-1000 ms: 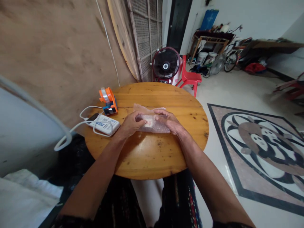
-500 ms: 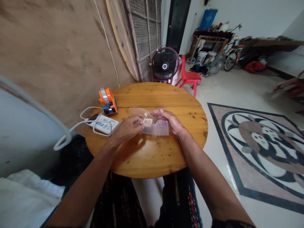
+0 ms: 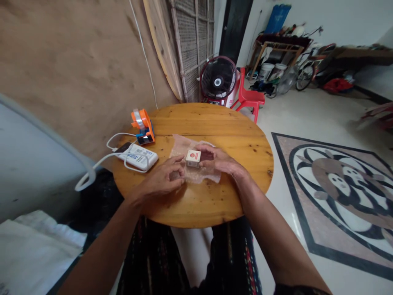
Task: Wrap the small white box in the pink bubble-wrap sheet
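A small white box (image 3: 193, 159) with red print on its top sits on a sheet of bubble wrap (image 3: 187, 144), which is spread on the round wooden table. My right hand (image 3: 219, 159) holds the box at its right side, thumb toward the front corner and fingers behind. To the left of the box, my left hand (image 3: 167, 176) lies over the wrap's edge with fingers curled but apart and nothing in them. Part of the wrap is hidden under both hands.
An orange tape dispenser (image 3: 144, 126) stands at the table's (image 3: 202, 207) left edge. In front of it, a white power bank (image 3: 141, 159) lies with a white cable looped over it. Beyond the table are a fan (image 3: 217, 80) and a red chair (image 3: 250, 96).
The wrap that was raised around the box now lies flatter. The box shows its printed top plainly. My right fingers have come down to its side, and my left hand has drawn slightly back.
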{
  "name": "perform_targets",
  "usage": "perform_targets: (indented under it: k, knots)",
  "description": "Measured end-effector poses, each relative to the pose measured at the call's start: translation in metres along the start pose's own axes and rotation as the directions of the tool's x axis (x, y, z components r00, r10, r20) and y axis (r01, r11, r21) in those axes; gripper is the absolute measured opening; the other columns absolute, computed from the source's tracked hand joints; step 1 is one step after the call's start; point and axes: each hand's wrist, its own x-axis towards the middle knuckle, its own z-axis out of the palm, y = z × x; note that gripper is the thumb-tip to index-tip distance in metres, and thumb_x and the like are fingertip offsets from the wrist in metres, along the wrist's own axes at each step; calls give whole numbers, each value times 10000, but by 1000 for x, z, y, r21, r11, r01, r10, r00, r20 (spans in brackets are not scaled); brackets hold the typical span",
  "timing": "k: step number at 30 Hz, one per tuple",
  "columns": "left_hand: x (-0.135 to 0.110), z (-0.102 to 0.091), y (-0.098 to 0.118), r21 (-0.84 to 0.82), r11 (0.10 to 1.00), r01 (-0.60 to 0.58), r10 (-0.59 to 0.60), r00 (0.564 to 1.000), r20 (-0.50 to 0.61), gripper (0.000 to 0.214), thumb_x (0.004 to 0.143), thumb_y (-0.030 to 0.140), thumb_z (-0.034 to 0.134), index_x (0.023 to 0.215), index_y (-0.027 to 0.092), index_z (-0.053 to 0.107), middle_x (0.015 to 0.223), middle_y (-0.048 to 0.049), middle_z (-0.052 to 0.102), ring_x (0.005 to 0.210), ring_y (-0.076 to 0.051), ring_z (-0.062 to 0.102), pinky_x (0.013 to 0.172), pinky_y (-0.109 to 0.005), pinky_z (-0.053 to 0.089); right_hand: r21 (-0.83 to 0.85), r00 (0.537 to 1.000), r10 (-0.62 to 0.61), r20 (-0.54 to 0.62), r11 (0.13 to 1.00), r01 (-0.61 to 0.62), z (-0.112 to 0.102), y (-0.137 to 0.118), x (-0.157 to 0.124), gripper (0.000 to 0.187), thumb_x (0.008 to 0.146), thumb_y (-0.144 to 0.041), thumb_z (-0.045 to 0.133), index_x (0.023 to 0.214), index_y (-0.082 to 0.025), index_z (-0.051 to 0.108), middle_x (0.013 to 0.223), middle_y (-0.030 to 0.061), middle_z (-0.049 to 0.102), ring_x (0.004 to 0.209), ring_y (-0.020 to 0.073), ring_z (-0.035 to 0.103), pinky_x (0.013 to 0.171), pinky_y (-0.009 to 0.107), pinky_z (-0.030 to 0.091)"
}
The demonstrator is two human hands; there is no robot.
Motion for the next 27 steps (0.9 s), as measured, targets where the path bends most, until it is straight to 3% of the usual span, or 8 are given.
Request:
perform_targets:
  k: [2,6,14,20,24,27]
  knots:
    - [-1,1,0,1,1000,-7,7,999,48,76,755,246,558,738,212,624,1400,-72,519,1324,-292,445,1061,-462,403,-95,1000,-29,8,995,29,1,4,3,658,609,-291,809,1231,-267,597,1184,34,641,1133,252,594,1047,453,418]
    - [-3,5,-3,1,999,-40,40,996,86,83,745,208,572,732,207,654,1388,-78,534,1325,-295,447,1043,-433,423,-270,991,-134,-17,955,124,2,6,5,550,652,-305,788,1178,-258,634,1204,37,621,1148,251,573,1057,450,398]
    - [-3,9,-11,-7,998,-57,57,989,139,78,743,215,585,741,215,663,1319,-71,573,1330,-286,438,1068,-436,395,-237,995,-104,-7,966,99,2,3,3,489,646,-326,798,1115,-280,669,1152,8,632,1086,222,598,1025,413,425]
    - [-3,10,-12,-67,997,-47,54,994,99,81,754,189,577,761,188,657,1389,-82,524,1329,-288,437,1081,-432,373,-364,994,-104,32,925,109,0,-1,0,567,620,-356,823,1156,-281,654,1167,19,634,1127,260,573,1040,445,401]
    - [-1,13,-11,-132,991,-7,7,1000,5,85,756,197,561,767,195,646,1372,-92,548,1303,-270,473,1065,-427,388,-378,998,-60,-6,924,53,1,-9,-3,481,716,-462,745,1159,-295,660,1173,24,651,1131,271,580,1039,476,405]
    - [4,14,-8,-171,985,13,-22,999,-49,96,753,207,545,756,213,641,1336,-69,581,1296,-261,484,1039,-415,417,-388,996,-73,-52,920,47,0,-13,-4,443,789,-511,667,1185,-313,656,1292,21,606,1250,278,513,1109,483,335]
